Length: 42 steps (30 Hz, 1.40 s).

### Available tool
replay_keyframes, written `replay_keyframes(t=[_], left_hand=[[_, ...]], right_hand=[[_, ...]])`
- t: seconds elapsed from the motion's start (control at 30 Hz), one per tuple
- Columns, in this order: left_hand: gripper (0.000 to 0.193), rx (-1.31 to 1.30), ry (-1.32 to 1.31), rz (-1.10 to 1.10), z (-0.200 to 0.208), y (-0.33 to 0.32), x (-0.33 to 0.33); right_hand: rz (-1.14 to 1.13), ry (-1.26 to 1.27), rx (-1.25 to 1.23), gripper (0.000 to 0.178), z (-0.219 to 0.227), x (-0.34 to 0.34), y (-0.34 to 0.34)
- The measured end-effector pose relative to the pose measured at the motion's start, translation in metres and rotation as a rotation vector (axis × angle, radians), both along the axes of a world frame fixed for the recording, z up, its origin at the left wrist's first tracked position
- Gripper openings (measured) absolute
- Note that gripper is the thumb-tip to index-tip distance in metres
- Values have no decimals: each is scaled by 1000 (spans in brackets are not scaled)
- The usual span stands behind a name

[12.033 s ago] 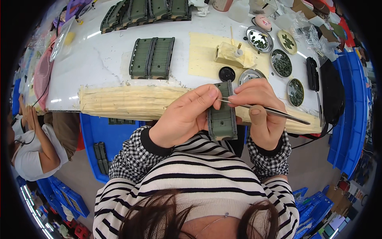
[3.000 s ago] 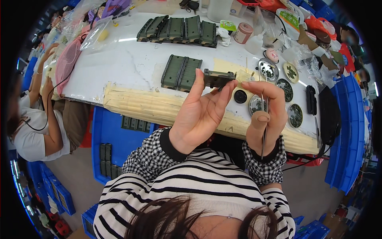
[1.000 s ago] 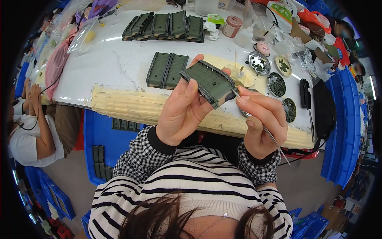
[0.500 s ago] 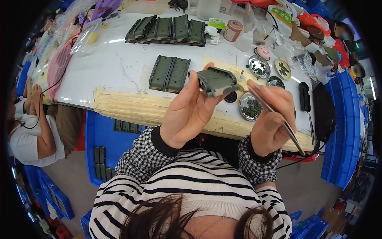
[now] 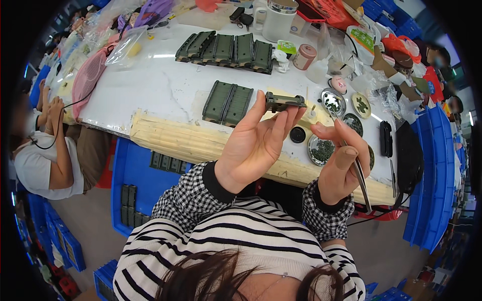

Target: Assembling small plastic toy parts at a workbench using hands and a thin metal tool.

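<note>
My left hand (image 5: 253, 145) pinches a small green-and-brown camouflage plastic part (image 5: 284, 102) between thumb and fingers, raised above the table and tilted edge-on. In my right hand (image 5: 346, 158) is a pair of metal tweezers (image 5: 360, 183), its tips angled up toward the dishes; whether they grip anything is too small to tell. Two similar camouflage parts (image 5: 227, 103) lie side by side left of my left hand. Farther back stands a row of several more camouflage parts (image 5: 223, 52). A round dish (image 5: 310, 150) of tiny dark green pieces sits beside my right hand.
More round dishes with green pieces stand behind, one silver (image 5: 324, 99) and one yellowish (image 5: 354, 100). A black cap (image 5: 297, 134), a pink jar (image 5: 304, 57) and a white mug (image 5: 276, 24) are on the table. Blue bins (image 5: 133, 173) hold parts below. Another person sits at left.
The camouflage part has been turned from its broad face to edge-on in my left hand. My right hand has lowered slightly and the tweezers stand steeper. The whole view has shifted a little.
</note>
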<state>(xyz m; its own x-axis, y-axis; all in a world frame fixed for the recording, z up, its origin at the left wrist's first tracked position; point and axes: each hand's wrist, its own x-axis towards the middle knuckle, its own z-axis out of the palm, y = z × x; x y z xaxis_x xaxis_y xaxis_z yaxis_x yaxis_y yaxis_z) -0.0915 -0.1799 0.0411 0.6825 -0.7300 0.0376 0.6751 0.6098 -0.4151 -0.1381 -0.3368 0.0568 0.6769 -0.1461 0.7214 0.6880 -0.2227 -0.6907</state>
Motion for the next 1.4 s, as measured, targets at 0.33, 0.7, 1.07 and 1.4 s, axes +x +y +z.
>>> replay_keyframes(t=[0.33, 0.7, 1.07, 1.4], left_hand=[[52, 30, 9, -16, 1, 0, -3], [42, 502, -335, 269, -4, -13, -23], [55, 462, -672, -222, -44, 25, -12], [40, 1283, -981, 145, -19, 23, -29]], right_hand=[[-10, 46, -105, 36, 6, -1, 0], [-212, 33, -202, 43, -1, 7, 13], [571, 426, -130, 48, -8, -2, -29], [271, 466, 155, 36, -25, -13, -17]])
